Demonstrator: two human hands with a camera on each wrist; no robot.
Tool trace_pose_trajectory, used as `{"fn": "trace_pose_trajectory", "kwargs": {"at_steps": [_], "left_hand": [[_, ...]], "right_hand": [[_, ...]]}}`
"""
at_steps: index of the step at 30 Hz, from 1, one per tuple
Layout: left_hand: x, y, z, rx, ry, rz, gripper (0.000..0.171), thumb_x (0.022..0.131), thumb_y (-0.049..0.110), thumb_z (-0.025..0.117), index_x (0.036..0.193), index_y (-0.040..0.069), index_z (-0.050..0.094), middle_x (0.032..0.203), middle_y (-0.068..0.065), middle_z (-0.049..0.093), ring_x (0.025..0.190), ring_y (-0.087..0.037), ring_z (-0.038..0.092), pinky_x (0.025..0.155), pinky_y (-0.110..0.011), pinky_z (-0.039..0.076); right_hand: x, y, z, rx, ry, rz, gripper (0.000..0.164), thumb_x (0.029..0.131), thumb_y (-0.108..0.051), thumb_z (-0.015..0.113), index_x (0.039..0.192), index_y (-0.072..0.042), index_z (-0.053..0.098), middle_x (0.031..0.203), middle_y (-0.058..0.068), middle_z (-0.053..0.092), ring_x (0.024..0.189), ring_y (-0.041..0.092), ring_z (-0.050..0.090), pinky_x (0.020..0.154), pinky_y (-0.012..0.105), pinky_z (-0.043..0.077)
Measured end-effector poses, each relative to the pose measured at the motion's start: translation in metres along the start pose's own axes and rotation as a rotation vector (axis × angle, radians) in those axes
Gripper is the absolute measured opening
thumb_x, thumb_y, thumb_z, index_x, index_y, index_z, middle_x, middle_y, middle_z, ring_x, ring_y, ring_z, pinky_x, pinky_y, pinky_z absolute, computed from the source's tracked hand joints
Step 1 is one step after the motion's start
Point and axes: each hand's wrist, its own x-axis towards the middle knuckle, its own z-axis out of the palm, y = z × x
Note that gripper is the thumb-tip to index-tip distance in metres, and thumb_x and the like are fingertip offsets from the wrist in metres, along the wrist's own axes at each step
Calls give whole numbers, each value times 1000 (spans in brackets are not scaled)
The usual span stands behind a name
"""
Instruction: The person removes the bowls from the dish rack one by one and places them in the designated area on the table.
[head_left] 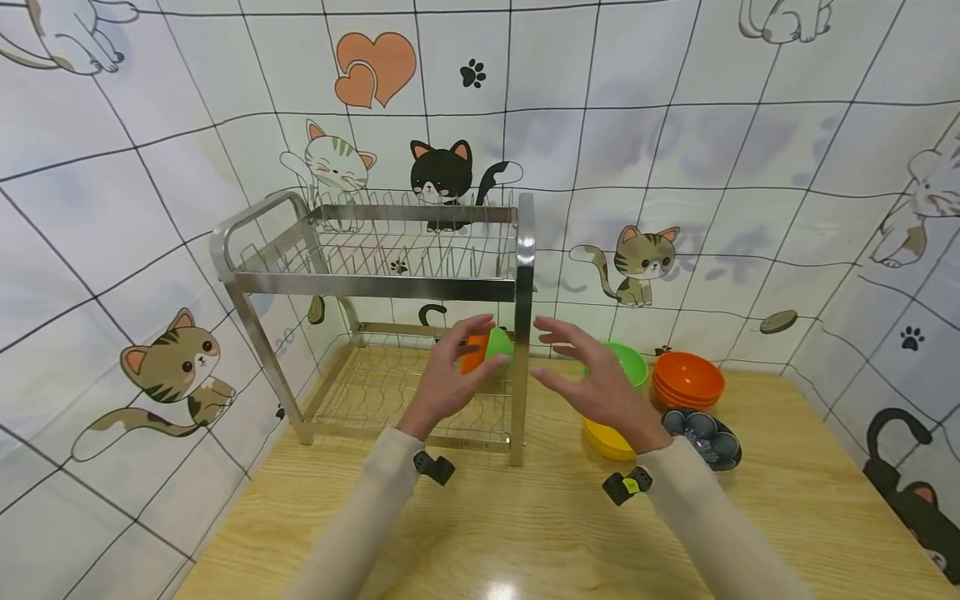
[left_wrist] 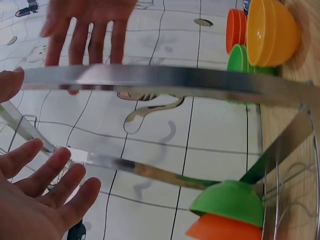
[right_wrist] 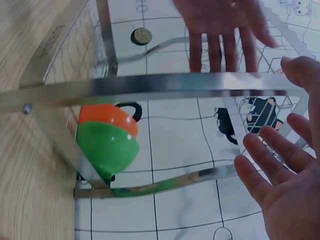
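A two-tier metal dish rack (head_left: 382,286) stands on the wooden table against the wall. Both hands are raised at its right end, palms facing each other, with the rack's upright post (head_left: 522,333) between them. My left hand (head_left: 448,379) is on the rack's side, fingers spread and a little bent, holding nothing. Outside the post, my right hand (head_left: 600,383) is likewise spread, with nothing in it. On the lower shelf, behind the left fingers, a green bowl (right_wrist: 107,147) and an orange bowl (right_wrist: 107,114) stand tilted on edge side by side.
Right of the rack are green bowls (head_left: 632,365), a yellow bowl (head_left: 609,442) partly behind the right hand, and stacked orange bowls (head_left: 688,379). In front of those sits a dark dish (head_left: 738,457) with grey round pieces. Cat-patterned wall covering (head_left: 712,167) encloses the table (head_left: 487,533).
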Motion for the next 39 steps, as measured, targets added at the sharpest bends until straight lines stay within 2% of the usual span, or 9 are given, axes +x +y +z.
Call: {"fn": "trace_pose_trajectory", "kwargs": {"at_steps": [7, 13, 18, 22, 27, 32, 39], "left_hand": [[4, -10, -12, 112, 30, -62, 72, 93, 35, 76, 155, 27, 42, 157, 0, 48, 130, -35, 58, 111, -57, 45], [9, -28, -20, 151, 39, -114, 71, 95, 43, 73, 156, 29, 40, 160, -3, 44, 133, -35, 55, 112, -58, 43], [14, -43, -24, 156, 50, -120, 70, 96, 41, 72, 156, 25, 41, 159, -7, 44, 138, -38, 49, 116, -58, 40], [19, -55, -26, 148, 60, -120, 68, 96, 39, 72, 155, 20, 43, 157, -9, 47, 143, -33, 45, 118, -58, 38], [27, -68, -26, 108, 69, -162, 67, 96, 41, 71, 154, 20, 44, 156, -6, 49, 145, -29, 45, 117, -58, 39], [34, -78, -27, 97, 45, -238, 69, 96, 44, 71, 154, 18, 45, 156, -10, 49, 142, -35, 48, 114, -57, 43], [44, -95, -25, 138, -37, -335, 65, 99, 41, 69, 153, 15, 46, 153, -18, 51, 141, -39, 50, 111, -57, 47]], "right_hand": [[10, -15, 9, 102, 58, 4, 60, 97, -15, 72, 152, -19, 48, 146, 4, 59, 128, 27, 61, 108, 42, 52], [14, -22, 14, 139, 105, 48, 51, 97, -13, 71, 145, -12, 53, 132, 11, 67, 122, 26, 64, 103, 42, 55], [16, -21, 17, 136, 146, 70, 46, 98, -16, 71, 141, -10, 56, 124, 11, 71, 116, 25, 68, 99, 41, 57], [18, -19, 20, 152, 177, 53, 39, 98, -15, 71, 135, -10, 60, 115, 12, 72, 110, 25, 70, 97, 43, 58], [19, -18, 23, 130, 209, 43, 33, 98, -14, 71, 129, -11, 63, 110, 10, 73, 105, 23, 70, 97, 44, 58], [19, -19, 23, 107, 210, 36, 31, 98, -15, 70, 128, -12, 63, 109, 7, 73, 103, 21, 70, 95, 44, 60], [19, -20, 23, 104, 197, 41, 29, 99, -16, 69, 127, -13, 62, 106, 6, 72, 99, 18, 70, 92, 39, 61]]}}
